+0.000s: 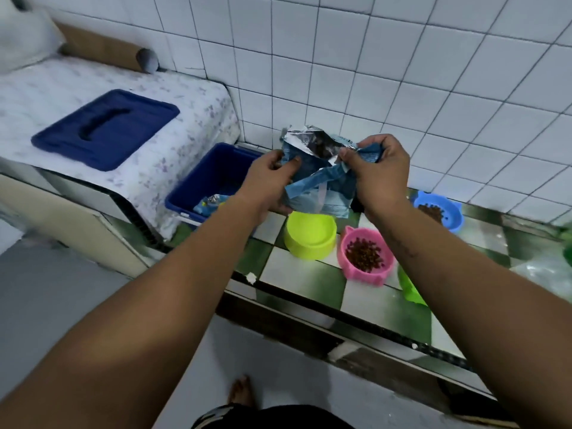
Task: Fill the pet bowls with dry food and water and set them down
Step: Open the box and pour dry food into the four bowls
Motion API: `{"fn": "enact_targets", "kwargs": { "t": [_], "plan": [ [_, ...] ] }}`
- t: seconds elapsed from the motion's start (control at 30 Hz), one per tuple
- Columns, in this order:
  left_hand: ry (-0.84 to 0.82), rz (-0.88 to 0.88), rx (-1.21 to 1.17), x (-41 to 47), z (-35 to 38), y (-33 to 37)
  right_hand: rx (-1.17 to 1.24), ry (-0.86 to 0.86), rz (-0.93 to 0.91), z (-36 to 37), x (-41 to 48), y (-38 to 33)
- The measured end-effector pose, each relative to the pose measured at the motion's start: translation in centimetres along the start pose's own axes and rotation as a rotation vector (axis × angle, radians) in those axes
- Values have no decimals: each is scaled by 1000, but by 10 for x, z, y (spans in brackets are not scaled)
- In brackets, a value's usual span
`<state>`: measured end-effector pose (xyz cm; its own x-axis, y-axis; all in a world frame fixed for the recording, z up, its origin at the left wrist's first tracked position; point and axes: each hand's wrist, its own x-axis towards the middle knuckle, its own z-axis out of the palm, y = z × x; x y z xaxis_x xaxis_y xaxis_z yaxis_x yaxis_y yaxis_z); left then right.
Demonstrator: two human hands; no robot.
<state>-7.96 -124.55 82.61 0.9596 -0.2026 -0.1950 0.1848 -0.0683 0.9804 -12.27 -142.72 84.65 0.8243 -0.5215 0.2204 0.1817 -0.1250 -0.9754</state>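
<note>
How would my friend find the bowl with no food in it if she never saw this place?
Start at the green-and-white checkered counter below the tiled wall. Just under the blue food bag sits the yellow-green bowl, left of the pink bowl. No brown food shows in it, while the pink one and the blue bowl both hold kibble.

Dim, cool, even light casts only soft shadows. The foil of the food bag (312, 147) glints between the left hand (268, 182) and right hand (376, 171). Left of the hands the blue lid (105, 128) is smeared with blur; beyond them the wall tiles (433, 72) bow outward.
</note>
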Motion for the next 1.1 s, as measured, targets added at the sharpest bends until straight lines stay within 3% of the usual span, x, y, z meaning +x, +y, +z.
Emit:
{"fn": "enact_targets", "kwargs": {
  "t": [0.47,0.93,1.1],
  "plan": [
    [75,-56,-29,80,-146,0,27,-88,69,165,24,21],
    [208,-63,-92,139,-179,-37,-204,-136,53,228,43,54],
    [148,-122,-17,144,-172,-61,-273,-142,104,222,36,78]
  ]
}}
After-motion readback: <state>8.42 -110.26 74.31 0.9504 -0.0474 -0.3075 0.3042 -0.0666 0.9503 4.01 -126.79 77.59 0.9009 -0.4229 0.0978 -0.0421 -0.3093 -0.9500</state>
